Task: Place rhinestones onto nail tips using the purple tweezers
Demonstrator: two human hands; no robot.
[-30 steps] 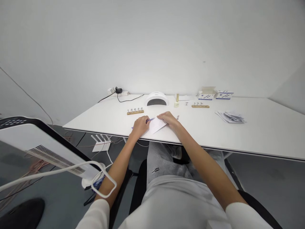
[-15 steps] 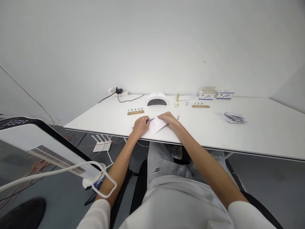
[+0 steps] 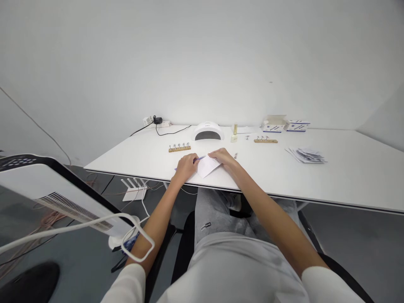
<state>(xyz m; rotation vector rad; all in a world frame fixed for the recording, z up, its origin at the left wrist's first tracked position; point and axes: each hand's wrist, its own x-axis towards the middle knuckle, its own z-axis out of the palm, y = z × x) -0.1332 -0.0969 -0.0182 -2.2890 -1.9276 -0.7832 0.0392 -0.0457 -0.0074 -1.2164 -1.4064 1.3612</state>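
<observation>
My left hand [image 3: 187, 166] is closed around a slim purple tool [image 3: 201, 158], whose thin tip points right toward my other hand. More purple shows at the left side of that hand; its exact kind is too small to tell. My right hand [image 3: 222, 156] pinches a small white paper [image 3: 206, 167] with some dark print near the fingers. One corner of the paper points toward the table's front edge, and the tool's tip lies at its upper edge. A tiny patterned piece [image 3: 235, 155] lies just right of my right hand.
A white nail lamp [image 3: 208, 129] stands behind my hands. Wooden strips with small metal stands lie left [image 3: 179, 148] and right [image 3: 265, 141]. A polish bottle [image 3: 234, 134], small boxes [image 3: 274, 124] and a pile of papers [image 3: 306, 155] are on the table. A white appliance [image 3: 63, 193] leans at left.
The white paper has tilted slightly between my hands, its lower corner shifting a little. Both hands keep their places and grips.
</observation>
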